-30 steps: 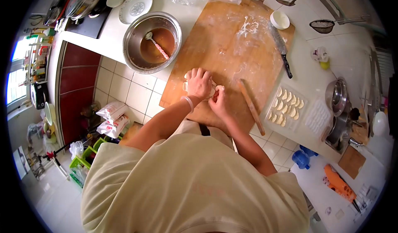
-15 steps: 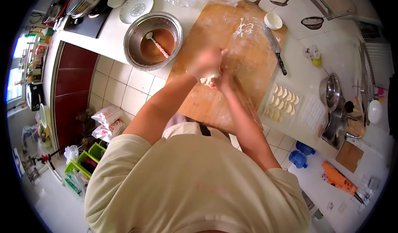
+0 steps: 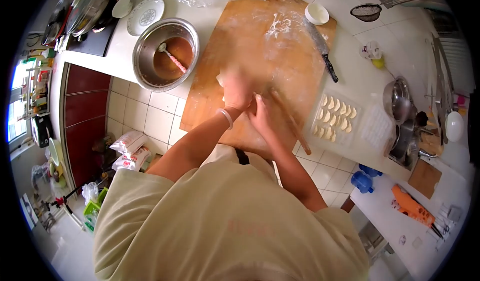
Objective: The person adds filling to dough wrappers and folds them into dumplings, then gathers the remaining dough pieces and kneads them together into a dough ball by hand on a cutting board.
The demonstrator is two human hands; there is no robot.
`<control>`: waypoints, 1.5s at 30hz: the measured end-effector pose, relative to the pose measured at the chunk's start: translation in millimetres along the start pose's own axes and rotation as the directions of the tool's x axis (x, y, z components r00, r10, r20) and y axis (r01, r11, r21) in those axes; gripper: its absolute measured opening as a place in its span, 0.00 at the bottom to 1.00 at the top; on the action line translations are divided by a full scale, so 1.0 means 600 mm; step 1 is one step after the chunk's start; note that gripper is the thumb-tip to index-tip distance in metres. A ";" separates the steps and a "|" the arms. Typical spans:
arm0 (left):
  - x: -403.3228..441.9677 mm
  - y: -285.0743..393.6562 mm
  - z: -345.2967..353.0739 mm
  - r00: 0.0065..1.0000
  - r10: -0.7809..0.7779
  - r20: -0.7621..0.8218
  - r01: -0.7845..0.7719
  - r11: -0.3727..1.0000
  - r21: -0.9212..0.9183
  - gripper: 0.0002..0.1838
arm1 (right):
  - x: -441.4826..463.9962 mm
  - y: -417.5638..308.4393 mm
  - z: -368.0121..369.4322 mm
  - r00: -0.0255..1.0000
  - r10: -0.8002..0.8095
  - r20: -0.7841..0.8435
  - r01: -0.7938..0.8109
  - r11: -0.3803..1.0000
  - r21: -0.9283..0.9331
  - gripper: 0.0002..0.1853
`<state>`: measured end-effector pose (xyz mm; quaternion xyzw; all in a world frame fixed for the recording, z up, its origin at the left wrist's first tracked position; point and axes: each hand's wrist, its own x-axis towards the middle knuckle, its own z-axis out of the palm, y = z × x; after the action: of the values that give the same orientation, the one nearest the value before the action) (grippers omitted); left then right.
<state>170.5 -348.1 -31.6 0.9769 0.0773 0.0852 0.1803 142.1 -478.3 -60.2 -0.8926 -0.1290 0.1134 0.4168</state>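
My left hand, with a pale bracelet at the wrist, is over the floured wooden board. Motion smears its fingers. Bits of pale dough show at its left edge, partly hidden beneath it. Close beside it, my right hand has its fingers drawn together near the board's front part. A small pale spot shows at its fingertips, but what they hold is unclear. Just right of this hand a wooden rolling pin lies slanted, its near end past the board's edge.
Left of the board stands a metal bowl of brown liquid with a spoon. A cleaver and a small white bowl lie at the board's right. Several dumplings fill a tray beyond. A strainer is at the upper right.
The view has shifted a little. My left hand has moved left over the dough pieces, which sat between both hands before. My right hand has drawn back slightly, and more of the rolling pin shows.
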 end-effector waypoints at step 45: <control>0.495 -0.084 0.149 0.800 0.570 0.187 -0.591 0.803 0.078 0.42 | 0.352 0.174 -0.351 0.940 0.326 -0.099 -0.304 0.673 -0.674 0.18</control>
<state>471.0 -277.9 -91.4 0.9667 -0.2347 0.0555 0.0856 420.2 -625.0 -28.9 -0.9893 -0.0119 0.1414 0.0334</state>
